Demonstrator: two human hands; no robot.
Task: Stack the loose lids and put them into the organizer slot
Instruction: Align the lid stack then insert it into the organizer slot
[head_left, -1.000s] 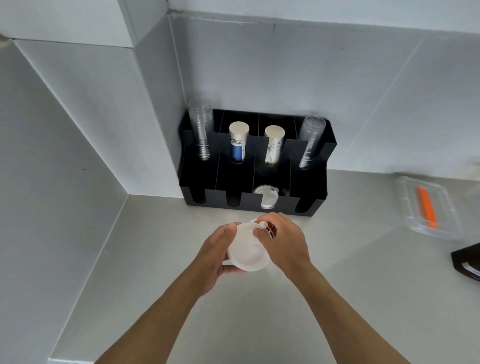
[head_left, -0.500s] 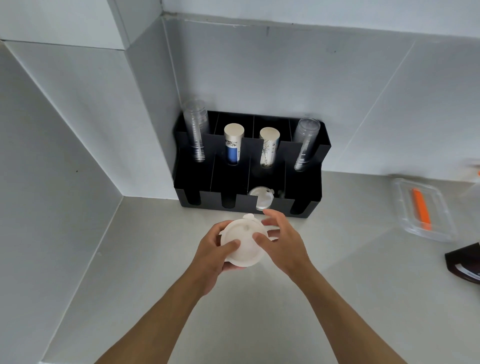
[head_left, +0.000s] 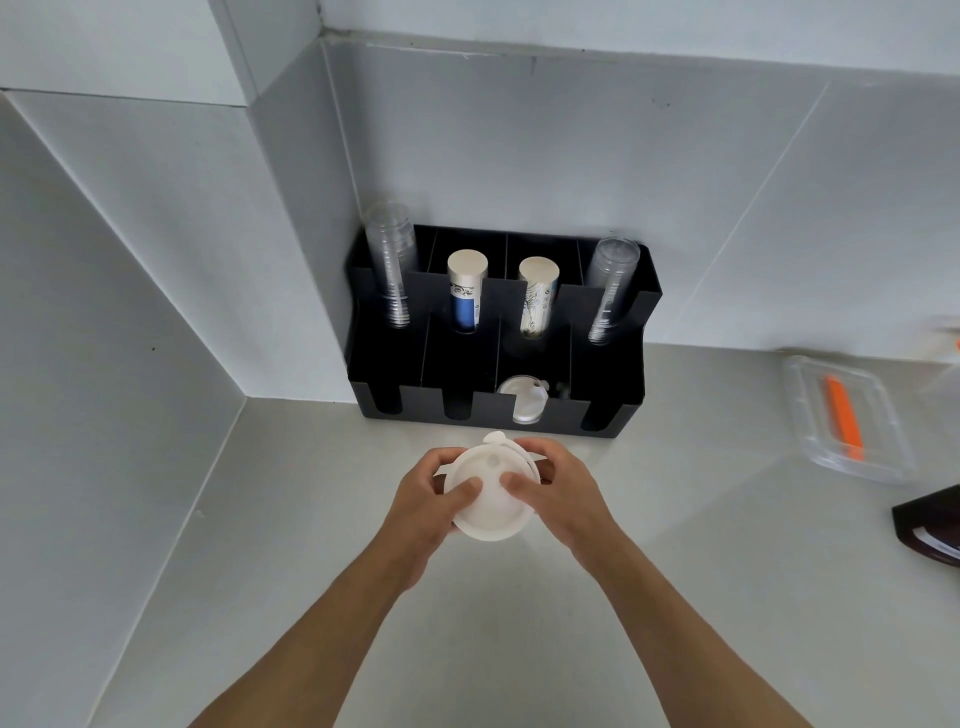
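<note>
A stack of white round lids (head_left: 488, 493) is held above the grey counter, in front of the black organizer (head_left: 498, 415). My left hand (head_left: 423, 499) grips its left side with the thumb on top. My right hand (head_left: 558, 493) grips its right side, thumb pressed on the top lid. Small tabs stick out at the stack's far edge. More white lids (head_left: 524, 402) stand on edge in the organizer's third front slot from the left.
The organizer's back row holds two stacks of clear cups (head_left: 392, 265) and two paper-cup stacks (head_left: 466, 291). A clear plastic container (head_left: 852, 421) with an orange item lies at the right. A dark object (head_left: 935, 525) sits at the right edge. Walls close off the left and back.
My right hand has come down from fingertips over the stack to a full grip on its right side. Both thumbs now press on the top lid. The stack stays in front of the organizer.
</note>
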